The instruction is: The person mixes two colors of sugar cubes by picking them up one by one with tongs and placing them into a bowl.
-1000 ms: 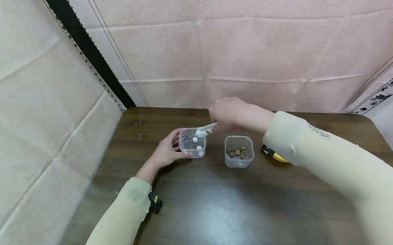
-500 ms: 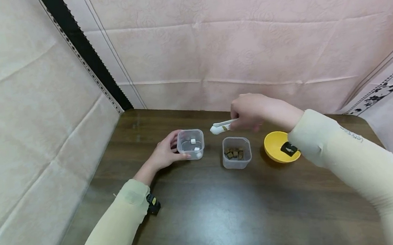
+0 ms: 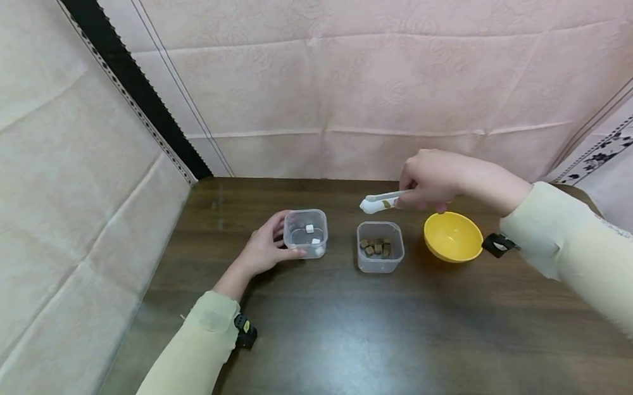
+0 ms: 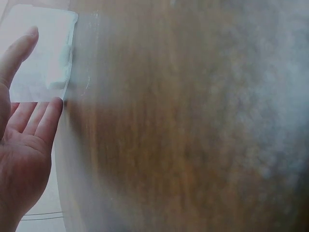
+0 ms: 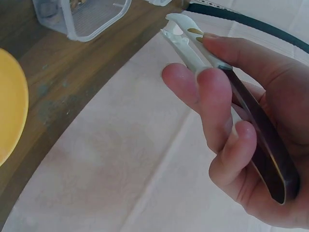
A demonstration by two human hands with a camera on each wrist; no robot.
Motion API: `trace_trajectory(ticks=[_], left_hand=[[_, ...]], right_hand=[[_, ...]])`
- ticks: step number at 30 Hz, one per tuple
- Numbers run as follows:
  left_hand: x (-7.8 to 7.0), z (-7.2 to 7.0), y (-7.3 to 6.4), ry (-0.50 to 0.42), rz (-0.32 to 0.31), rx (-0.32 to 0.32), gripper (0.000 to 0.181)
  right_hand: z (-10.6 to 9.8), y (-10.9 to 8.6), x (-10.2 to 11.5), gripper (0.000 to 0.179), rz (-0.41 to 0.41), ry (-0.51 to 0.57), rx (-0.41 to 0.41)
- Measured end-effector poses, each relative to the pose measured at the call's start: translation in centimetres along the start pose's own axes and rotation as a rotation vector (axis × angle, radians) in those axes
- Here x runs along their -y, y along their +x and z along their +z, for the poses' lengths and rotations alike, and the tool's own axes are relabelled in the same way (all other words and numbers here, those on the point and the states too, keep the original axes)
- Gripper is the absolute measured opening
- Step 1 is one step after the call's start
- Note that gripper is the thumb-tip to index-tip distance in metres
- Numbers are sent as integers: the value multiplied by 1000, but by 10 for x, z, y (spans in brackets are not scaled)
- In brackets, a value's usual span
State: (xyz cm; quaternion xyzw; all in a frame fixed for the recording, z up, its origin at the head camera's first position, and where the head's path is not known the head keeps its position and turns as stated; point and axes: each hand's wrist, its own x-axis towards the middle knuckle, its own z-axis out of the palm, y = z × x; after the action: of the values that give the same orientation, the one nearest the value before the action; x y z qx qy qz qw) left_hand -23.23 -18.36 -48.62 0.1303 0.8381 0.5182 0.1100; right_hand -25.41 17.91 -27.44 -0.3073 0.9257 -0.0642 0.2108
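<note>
My left hand (image 3: pixel 262 248) grips the side of a clear plastic container (image 3: pixel 295 215), thumb at the front and fingers behind. A few small white cubes (image 3: pixel 310 228) lie in it. My right hand (image 3: pixel 432 179) holds small tongs (image 3: pixel 381 202) with white tips and, in the right wrist view, a dark handle (image 5: pixel 263 140). Their tips point left, above and behind a second clear container (image 3: pixel 377 268) that holds several brown cubes (image 3: pixel 377 246). I cannot tell whether the tongs pinch a cube. A yellow bowl (image 3: pixel 453 238) stands below and right of the right hand.
Everything stands on a dark wooden table (image 3: pixel 319 343). Pale patterned cloth (image 3: pixel 396 75) hangs behind its far edge, and more cloth (image 3: pixel 54 203) covers the left side. The brown-cube container sits between the white-cube container and the bowl.
My right hand has moved right with the tongs, from over the white-cube container to behind the brown-cube container. The yellow bowl, mostly hidden by the sleeve before, now shows. The left hand stays put.
</note>
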Motion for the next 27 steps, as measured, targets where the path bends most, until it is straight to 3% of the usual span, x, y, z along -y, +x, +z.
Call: trace_trajectory(ticks=[27], left_hand=[[3,1,3,13,23,12,94]], right_hand=[[17,-65,-65,23,151,83,-2]])
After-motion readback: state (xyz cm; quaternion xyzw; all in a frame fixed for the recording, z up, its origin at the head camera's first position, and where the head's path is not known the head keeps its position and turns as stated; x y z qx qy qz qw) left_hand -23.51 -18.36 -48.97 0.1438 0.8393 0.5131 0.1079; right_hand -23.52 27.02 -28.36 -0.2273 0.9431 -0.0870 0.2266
